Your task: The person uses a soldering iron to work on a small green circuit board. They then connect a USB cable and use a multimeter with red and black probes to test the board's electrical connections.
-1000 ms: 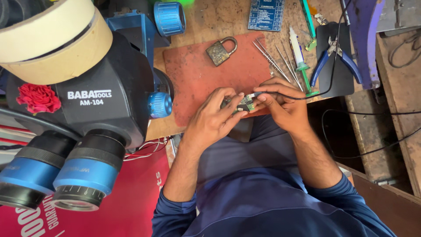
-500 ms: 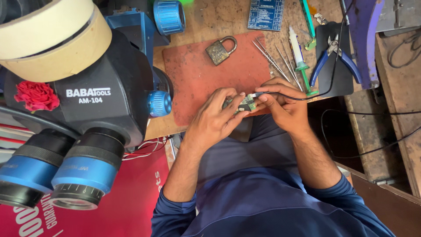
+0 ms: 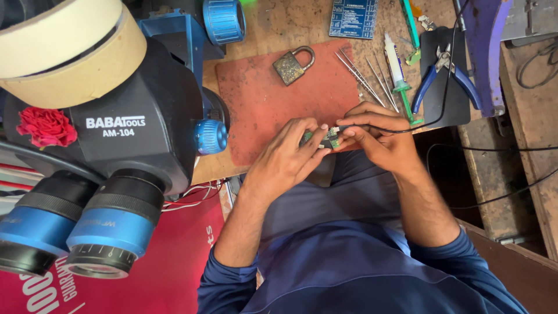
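A small green circuit board (image 3: 329,138) is held between both hands over the near edge of a reddish-brown work mat (image 3: 264,102). My left hand (image 3: 288,157) pinches its left side with fingertips. My right hand (image 3: 378,136) grips its right side, where a thin black cable (image 3: 430,119) runs off toward the back right. Most of the board is hidden by my fingers.
A large black and blue stereo microscope (image 3: 110,145) fills the left. A worn padlock (image 3: 292,65) lies on the mat. Tweezers (image 3: 363,78), a syringe tube (image 3: 396,70), blue-handled pliers (image 3: 442,72) and a blue card (image 3: 352,17) lie at the back. A red sheet (image 3: 174,261) sits lower left.
The hands stay together on the small board; the view has shifted only slightly, and the fingers have made small adjustments.
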